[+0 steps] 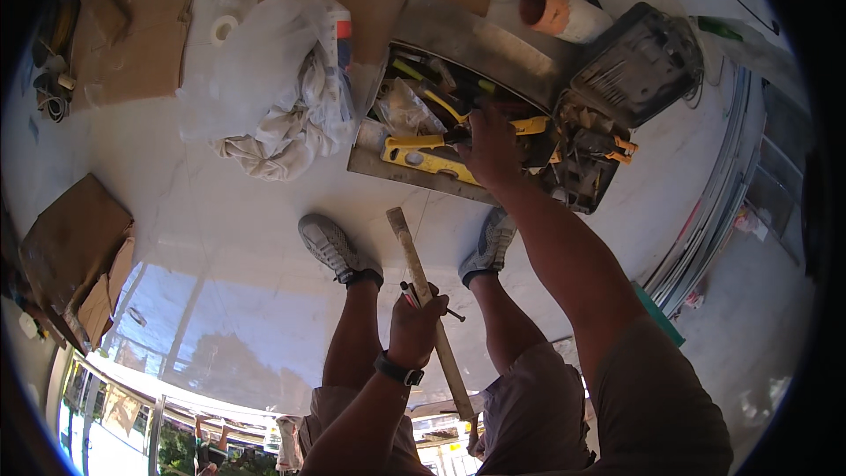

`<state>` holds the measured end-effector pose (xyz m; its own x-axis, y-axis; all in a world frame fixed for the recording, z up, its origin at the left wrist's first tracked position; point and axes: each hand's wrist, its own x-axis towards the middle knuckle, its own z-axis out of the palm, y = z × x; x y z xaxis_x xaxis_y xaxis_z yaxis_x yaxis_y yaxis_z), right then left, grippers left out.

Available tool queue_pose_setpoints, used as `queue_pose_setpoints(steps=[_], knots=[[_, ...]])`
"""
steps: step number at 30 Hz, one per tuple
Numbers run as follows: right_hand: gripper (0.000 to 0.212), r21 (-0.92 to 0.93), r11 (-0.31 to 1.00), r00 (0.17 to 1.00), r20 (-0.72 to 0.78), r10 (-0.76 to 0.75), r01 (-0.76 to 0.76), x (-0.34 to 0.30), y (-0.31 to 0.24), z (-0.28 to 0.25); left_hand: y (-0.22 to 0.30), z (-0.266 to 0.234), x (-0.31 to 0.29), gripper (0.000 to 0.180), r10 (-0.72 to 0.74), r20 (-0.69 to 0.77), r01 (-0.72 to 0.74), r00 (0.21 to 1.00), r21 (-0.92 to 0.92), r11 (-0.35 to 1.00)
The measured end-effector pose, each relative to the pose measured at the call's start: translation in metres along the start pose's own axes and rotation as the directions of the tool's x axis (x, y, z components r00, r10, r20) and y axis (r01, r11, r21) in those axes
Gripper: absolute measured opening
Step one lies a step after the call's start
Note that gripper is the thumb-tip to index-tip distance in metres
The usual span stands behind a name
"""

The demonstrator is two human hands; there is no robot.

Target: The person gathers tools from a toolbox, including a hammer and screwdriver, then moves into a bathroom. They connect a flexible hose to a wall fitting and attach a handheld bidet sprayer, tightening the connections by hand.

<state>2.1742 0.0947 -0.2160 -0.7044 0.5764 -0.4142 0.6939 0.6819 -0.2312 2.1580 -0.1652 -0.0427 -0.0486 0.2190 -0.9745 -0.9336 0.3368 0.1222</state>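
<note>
My right hand [492, 148] reaches into an open metal toolbox [423, 178] on the floor. Its fingers are closed around a yellow-and-black hand tool [414, 142], whose kind I cannot make out. Beneath that tool lies a yellow spirit level [432, 161] along the near wall, and a yellow-handled tool [447, 106] rests farther in. My left hand [418, 326] grips a long pale wooden stick [408, 242], like a tool handle, between my legs. A pen-like object [407, 292] and a thin bolt or nail [456, 315] stick out from the same grip.
Right of the toolbox sits an open dark drill case [639, 66] with bits and tools. An orange-and-white pipe [564, 13] stands behind. Left are a plastic bag with white cloth [291, 97] and a tape roll [224, 30]. Cardboard [75, 238] lies far left; long profiles [709, 211] line the right.
</note>
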Motion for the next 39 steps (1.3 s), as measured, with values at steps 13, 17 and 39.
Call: queue_pose_setpoints(steps=[13, 17, 39], knots=[[0.050, -0.054, 0.996, 0.983, 0.168, 0.080, -0.072, 0.017, -0.006, -0.002, -0.006, 0.007, 0.004, 0.012, -0.039, 0.008, 0.039, 0.999, 0.049, 0.998], [0.038, -0.005, 0.997, 0.980, 0.184, -0.078, 0.080, -0.023, -0.003, 0.020, -0.005, 0.010, 0.003, 0.011, -0.023, 0.021, 0.021, 1.000, 0.077, 0.997], [0.060, -0.076, 0.997, 0.996, 0.087, -0.012, 0.019, -0.077, -0.018, 0.049, -0.015, 0.008, 0.007, 0.013, -0.022, 0.017, 0.021, 1.000, 0.089, 0.996]])
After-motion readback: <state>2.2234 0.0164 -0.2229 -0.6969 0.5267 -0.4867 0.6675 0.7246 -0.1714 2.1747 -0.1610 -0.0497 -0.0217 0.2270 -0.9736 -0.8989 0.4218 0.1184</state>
